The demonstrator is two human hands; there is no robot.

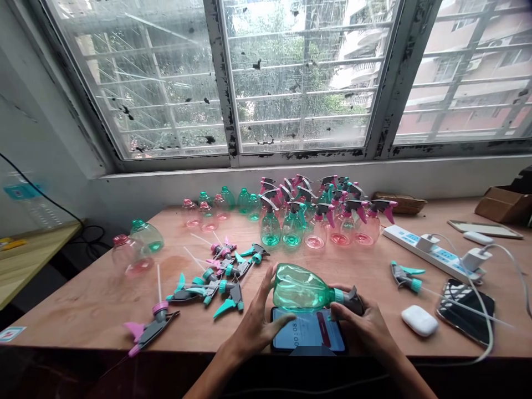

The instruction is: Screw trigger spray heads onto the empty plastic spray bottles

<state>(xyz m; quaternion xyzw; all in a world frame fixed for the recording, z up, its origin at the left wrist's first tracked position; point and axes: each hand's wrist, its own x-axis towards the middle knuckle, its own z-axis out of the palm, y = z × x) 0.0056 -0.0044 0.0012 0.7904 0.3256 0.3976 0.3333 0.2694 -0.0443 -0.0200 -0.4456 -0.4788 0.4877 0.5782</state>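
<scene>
A green spray bottle [301, 285] lies sideways in the air between my hands, above a phone [307, 332] with a lit timer screen. My left hand [260, 316] grips the bottle's base end, fingers behind it and thumb below. At the neck end, my right hand [357, 316] is closed around the grey and teal trigger sprayer [349, 298]. Whether the sprayer is fully seated on the neck, I cannot tell. Left of my hands lies a pile of loose trigger sprayers [214, 285], teal and pink, with one pink sprayer [153, 327] near the front edge.
Bottles with sprayers [316, 233] stand grouped by the window. Open-necked bottles [208, 219] stand at the back left, with a pink one [128, 257] nearer. To the right are a power strip [428, 252], a loose teal sprayer [405, 277], a white earbud case [419, 321] and a dark phone [467, 310].
</scene>
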